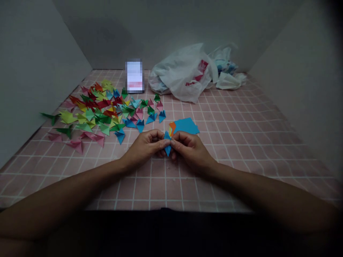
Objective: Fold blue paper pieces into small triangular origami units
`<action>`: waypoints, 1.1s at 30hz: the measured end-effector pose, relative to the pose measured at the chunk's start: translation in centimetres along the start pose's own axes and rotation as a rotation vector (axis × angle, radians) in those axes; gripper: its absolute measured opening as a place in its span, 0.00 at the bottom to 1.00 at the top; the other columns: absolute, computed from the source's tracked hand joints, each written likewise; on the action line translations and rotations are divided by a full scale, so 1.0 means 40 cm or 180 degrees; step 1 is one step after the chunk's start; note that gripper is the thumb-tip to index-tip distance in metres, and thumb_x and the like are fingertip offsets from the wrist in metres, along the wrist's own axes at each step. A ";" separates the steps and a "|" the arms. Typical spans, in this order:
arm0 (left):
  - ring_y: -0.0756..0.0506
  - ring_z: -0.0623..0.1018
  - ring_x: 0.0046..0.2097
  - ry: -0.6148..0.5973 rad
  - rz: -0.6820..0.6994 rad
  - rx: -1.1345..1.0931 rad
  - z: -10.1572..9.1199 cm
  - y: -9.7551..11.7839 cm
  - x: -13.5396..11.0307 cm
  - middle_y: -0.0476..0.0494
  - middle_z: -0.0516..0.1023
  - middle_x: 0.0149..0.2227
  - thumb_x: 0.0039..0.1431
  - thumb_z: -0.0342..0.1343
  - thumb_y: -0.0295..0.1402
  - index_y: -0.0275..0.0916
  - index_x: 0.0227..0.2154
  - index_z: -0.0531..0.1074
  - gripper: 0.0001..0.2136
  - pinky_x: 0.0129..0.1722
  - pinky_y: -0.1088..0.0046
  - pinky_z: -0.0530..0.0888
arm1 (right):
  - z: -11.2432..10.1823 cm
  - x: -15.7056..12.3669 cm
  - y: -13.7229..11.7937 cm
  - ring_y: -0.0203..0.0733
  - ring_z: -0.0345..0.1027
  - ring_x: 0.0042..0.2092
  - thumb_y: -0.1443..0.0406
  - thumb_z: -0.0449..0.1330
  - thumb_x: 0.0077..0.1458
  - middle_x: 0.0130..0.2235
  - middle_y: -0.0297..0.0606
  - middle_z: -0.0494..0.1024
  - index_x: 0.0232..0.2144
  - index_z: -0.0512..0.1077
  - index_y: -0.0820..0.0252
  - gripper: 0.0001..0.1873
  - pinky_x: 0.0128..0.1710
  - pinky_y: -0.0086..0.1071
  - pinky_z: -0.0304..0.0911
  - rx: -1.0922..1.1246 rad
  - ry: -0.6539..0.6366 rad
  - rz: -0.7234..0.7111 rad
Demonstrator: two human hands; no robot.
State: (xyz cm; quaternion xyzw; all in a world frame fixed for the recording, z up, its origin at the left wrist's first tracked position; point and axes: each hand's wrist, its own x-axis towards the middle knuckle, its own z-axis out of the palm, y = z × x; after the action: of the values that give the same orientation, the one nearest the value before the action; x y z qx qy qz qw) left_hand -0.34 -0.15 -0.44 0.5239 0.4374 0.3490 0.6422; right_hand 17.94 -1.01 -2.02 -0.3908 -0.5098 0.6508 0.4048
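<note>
My left hand (pixel 147 145) and my right hand (pixel 190 148) meet at the middle of the pink checked table (pixel 241 142). Both pinch one small folded blue paper piece (pixel 167 147) between thumbs and fingertips, its point hanging down. Just beyond my right hand lies a small stack of flat paper sheets (pixel 185 126), blue on top with orange and yellow edges showing. To the left spreads a pile of folded paper triangles (pixel 102 107) in red, green, yellow, pink and blue.
A white plastic bag (pixel 184 73) with red print lies at the back, with more crumpled bags (pixel 227 69) beside it. A blurred upright card (pixel 134 76) stands at the back centre. Grey walls enclose the table on three sides.
</note>
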 end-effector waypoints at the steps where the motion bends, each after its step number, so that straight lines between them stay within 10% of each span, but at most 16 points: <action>1: 0.53 0.74 0.25 -0.0029 -0.0019 -0.0003 0.000 0.001 0.000 0.53 0.74 0.23 0.52 0.67 0.41 0.38 0.28 0.69 0.15 0.28 0.78 0.73 | 0.000 0.000 0.001 0.32 0.66 0.21 0.55 0.67 0.58 0.20 0.28 0.74 0.28 0.68 0.57 0.16 0.24 0.28 0.62 -0.0019 0.0010 -0.0038; 33: 0.54 0.66 0.24 -0.0199 -0.0271 -0.0801 -0.001 -0.014 0.007 0.51 0.73 0.25 0.51 0.70 0.45 0.36 0.29 0.73 0.17 0.25 0.77 0.63 | -0.006 0.016 0.002 0.31 0.66 0.23 0.51 0.70 0.55 0.25 0.27 0.73 0.31 0.70 0.57 0.19 0.23 0.27 0.67 0.0855 -0.0375 0.0040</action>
State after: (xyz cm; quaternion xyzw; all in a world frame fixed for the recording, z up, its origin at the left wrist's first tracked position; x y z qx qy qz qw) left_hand -0.26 -0.01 -1.06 0.4309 0.3918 0.3570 0.7304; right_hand 17.92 -0.35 -2.19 -0.2975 -0.4385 0.7374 0.4188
